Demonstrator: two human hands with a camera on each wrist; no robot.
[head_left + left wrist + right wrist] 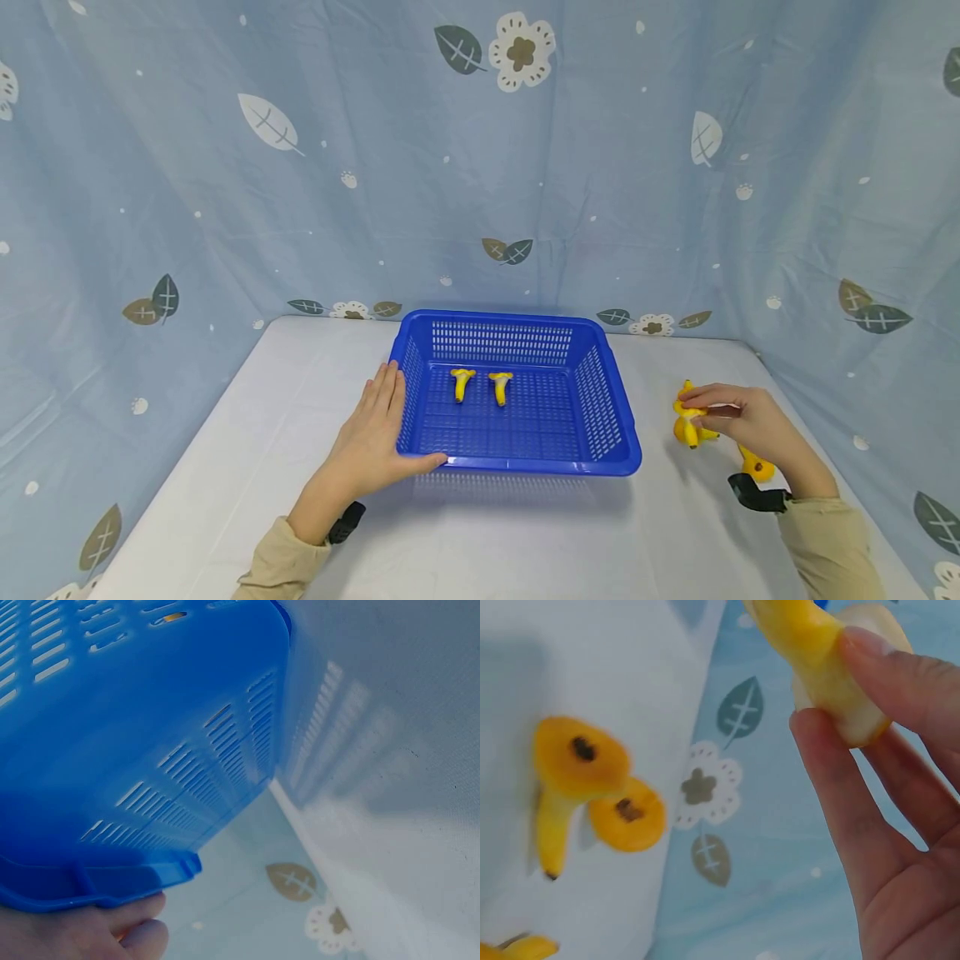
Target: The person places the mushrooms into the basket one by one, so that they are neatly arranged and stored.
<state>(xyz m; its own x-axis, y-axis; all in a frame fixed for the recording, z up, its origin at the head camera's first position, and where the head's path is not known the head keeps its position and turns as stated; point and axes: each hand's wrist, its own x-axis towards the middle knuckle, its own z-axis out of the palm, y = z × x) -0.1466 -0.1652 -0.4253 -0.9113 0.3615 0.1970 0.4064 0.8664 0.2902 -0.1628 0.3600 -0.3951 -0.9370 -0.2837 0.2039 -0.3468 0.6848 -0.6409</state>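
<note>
Two yellow mushroom-shaped toys [461, 387] lie side by side in a blue plastic basket [517, 464], stems pointing toward the near side, well apart from each other's edges. Left hand [369, 442] is just resting on the basket's near-left corner, fingers pretty much straight along the side and thumb stretched out along the near rim, so no real grip there. Right hand [753, 423] is off to the right of the basket, pinching another toy [821, 679] between thumb and fingers, up above the tabletop [487, 550]. More of the same toys [581, 761] sit below that hand, two of them touching or overlapping, can't tell which. Blue leaf-and-flower cloth [405, 175] hangs behind it all, fwiw.
</note>
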